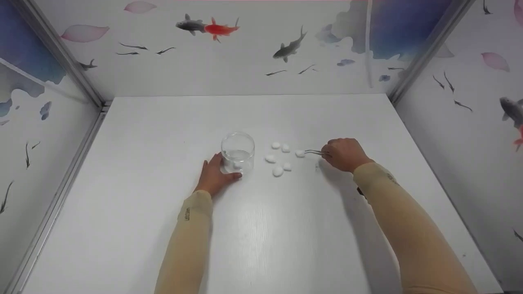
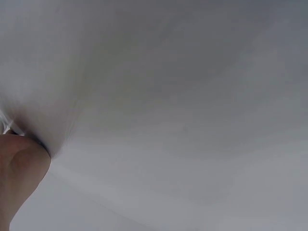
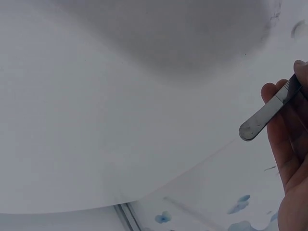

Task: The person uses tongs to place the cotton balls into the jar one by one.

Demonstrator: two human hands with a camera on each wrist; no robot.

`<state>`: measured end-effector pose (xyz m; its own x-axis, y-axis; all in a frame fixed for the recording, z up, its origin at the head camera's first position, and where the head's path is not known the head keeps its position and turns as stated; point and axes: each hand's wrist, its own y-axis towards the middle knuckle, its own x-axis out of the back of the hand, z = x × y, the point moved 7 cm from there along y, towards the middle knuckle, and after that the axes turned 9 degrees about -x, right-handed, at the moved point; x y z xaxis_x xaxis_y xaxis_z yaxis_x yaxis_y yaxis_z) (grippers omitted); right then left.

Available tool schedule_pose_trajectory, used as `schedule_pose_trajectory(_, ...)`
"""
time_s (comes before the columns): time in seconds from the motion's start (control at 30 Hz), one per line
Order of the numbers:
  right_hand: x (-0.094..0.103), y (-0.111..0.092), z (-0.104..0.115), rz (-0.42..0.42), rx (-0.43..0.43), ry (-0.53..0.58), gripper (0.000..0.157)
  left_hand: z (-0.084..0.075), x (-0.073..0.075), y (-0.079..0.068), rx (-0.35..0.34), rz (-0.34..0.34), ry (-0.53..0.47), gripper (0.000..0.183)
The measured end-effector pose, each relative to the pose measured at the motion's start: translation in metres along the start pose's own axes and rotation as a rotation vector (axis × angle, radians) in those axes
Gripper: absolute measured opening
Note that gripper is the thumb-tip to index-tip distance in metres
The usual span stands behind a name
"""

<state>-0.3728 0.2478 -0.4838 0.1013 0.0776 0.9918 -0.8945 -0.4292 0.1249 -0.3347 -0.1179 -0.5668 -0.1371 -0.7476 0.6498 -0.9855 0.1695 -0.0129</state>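
Observation:
My left hand [image 1: 214, 175] holds a clear jar [image 1: 238, 141] low on its side, thumb in front and fingers at the left. Through the jar's wall a white lump shows near the bottom. To the right, my right hand [image 1: 345, 154] grips metal tweezers [image 1: 314, 152], whose tips point left and meet a cotton ball [image 1: 300, 154]. Whether the tips pinch it is too small to tell. Several more cotton balls [image 1: 278, 171] lie between the jar and the tweezers. In the right wrist view the rear end of the tweezers [image 3: 260, 120] sticks out of the right hand [image 3: 293, 139].
The white table [image 1: 135, 163] carries all of these things. Upright panels printed with fish and petals stand at the back [image 1: 245, 77], the left and the right, with metal corner posts [image 1: 433, 49] between them.

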Motion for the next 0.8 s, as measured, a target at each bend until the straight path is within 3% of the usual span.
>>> schedule_pose_trajectory(0.8, -0.016, 0.009, 0.007, -0.007, 0.046, 0.028, 0.006, 0.002, 0.001, 0.001, -0.01, -0.003, 0.009, 0.101)
